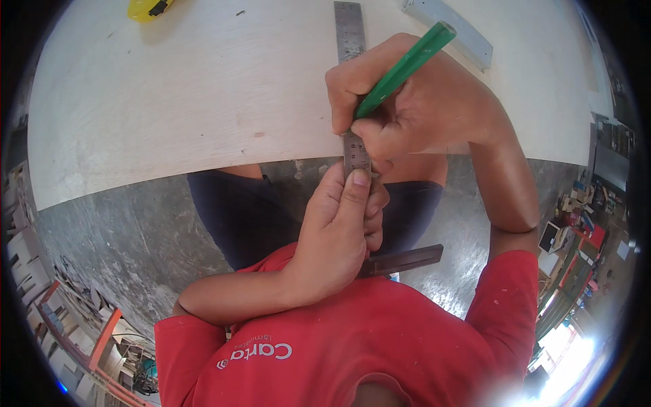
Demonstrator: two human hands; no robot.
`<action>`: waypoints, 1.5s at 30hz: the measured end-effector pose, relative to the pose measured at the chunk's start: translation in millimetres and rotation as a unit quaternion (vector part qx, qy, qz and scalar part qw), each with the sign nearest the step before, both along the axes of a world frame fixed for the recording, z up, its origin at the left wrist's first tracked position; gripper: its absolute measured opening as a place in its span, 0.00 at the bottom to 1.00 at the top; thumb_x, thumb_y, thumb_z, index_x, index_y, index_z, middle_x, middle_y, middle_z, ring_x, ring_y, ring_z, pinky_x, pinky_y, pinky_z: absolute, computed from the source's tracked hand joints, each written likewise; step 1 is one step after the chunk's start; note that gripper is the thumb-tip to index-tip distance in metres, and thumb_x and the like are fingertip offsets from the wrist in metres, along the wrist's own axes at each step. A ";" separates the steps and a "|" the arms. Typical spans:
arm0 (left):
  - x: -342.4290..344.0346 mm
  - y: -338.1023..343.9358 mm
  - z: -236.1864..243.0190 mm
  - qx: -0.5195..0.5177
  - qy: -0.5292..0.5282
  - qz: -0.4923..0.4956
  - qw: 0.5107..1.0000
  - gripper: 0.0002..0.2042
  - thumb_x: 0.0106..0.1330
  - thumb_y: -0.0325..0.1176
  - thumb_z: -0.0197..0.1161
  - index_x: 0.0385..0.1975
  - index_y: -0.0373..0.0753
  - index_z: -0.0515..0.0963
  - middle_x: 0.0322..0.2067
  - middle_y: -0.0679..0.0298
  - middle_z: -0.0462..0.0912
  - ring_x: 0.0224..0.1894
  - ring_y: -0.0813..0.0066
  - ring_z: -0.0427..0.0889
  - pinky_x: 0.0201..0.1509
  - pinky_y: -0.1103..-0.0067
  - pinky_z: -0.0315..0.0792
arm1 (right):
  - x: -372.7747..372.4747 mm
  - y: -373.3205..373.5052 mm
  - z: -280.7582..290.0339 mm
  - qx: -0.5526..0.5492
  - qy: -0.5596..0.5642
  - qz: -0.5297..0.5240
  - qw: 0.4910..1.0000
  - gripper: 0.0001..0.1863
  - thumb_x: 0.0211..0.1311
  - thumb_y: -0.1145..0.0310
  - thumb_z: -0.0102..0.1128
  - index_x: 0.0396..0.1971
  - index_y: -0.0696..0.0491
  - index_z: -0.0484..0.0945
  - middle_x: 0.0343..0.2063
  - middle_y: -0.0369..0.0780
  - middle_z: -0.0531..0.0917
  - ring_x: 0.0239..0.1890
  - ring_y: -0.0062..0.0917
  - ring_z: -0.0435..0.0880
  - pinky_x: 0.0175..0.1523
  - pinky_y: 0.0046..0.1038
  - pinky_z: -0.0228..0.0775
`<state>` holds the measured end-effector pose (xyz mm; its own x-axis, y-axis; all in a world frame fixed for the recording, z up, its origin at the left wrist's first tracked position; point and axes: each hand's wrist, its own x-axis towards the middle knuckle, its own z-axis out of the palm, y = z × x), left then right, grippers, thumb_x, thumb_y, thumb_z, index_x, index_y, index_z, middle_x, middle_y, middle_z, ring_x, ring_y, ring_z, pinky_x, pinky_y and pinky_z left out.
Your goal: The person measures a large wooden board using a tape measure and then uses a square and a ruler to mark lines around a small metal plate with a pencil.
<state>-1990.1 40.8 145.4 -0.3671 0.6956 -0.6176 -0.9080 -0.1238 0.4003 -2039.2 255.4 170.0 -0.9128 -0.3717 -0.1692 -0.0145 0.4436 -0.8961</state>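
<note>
A pale wooden board spreads out in front of me. Across its near edge lies the steel blade of a try square, graduated along its length. My left hand grips the blade just off that edge, thumb on top. Below this hand a dark stock juts to the right, close to my red shirt; its joint with the blade is hidden. In my right hand a thick green carpenter's pencil is pinched, slanting up to the right. Its tip, covered by my fingers, is over the blade near the board's edge.
A grey metal bar or channel rests on the board at the far right. At the far left is a yellow tape measure. Under the board's near edge my knees and the grey concrete floor show. Cluttered shelves stand at right.
</note>
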 end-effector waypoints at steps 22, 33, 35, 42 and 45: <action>-43.1 -82.6 -12.8 -0.040 0.299 0.100 0.948 0.15 0.86 0.43 0.50 0.56 0.38 0.73 0.26 0.70 0.67 0.20 0.85 0.60 0.19 0.82 0.57 | 80.4 35.1 -31.4 0.284 0.281 -0.277 0.874 0.17 0.56 0.64 0.80 0.46 0.46 0.89 0.49 0.41 0.87 0.57 0.41 0.82 0.66 0.39 0.68; -106.3 -94.9 -12.3 -0.070 0.318 0.127 0.937 0.18 0.87 0.40 0.50 0.60 0.31 0.76 0.27 0.70 0.67 0.20 0.88 0.61 0.17 0.86 0.56 | 86.3 15.6 -29.4 0.183 0.268 -0.181 0.928 0.24 0.40 0.76 0.78 0.42 0.42 0.89 0.46 0.36 0.86 0.51 0.36 0.83 0.62 0.39 0.69; -108.1 -91.9 -9.4 -0.077 0.310 0.132 0.938 0.18 0.87 0.40 0.50 0.60 0.31 0.76 0.27 0.70 0.67 0.20 0.88 0.60 0.17 0.86 0.56 | 87.0 14.1 -28.8 0.181 0.264 -0.178 0.930 0.24 0.39 0.76 0.78 0.41 0.41 0.89 0.46 0.37 0.86 0.51 0.36 0.83 0.61 0.39 0.70; -112.7 -97.2 -10.5 -0.056 0.306 0.088 0.946 0.18 0.87 0.41 0.49 0.59 0.32 0.75 0.27 0.71 0.68 0.19 0.88 0.60 0.17 0.86 0.55 | 89.4 12.1 -28.9 0.184 0.261 -0.199 0.926 0.25 0.39 0.76 0.77 0.42 0.41 0.90 0.47 0.36 0.86 0.51 0.37 0.83 0.61 0.38 0.70; -112.6 -96.5 -7.1 -0.064 0.304 0.081 0.947 0.18 0.87 0.41 0.48 0.59 0.32 0.75 0.27 0.71 0.68 0.19 0.89 0.60 0.17 0.87 0.55 | 89.2 13.1 -28.6 0.184 0.259 -0.201 0.926 0.24 0.40 0.76 0.77 0.42 0.41 0.90 0.47 0.36 0.86 0.51 0.37 0.83 0.61 0.38 0.70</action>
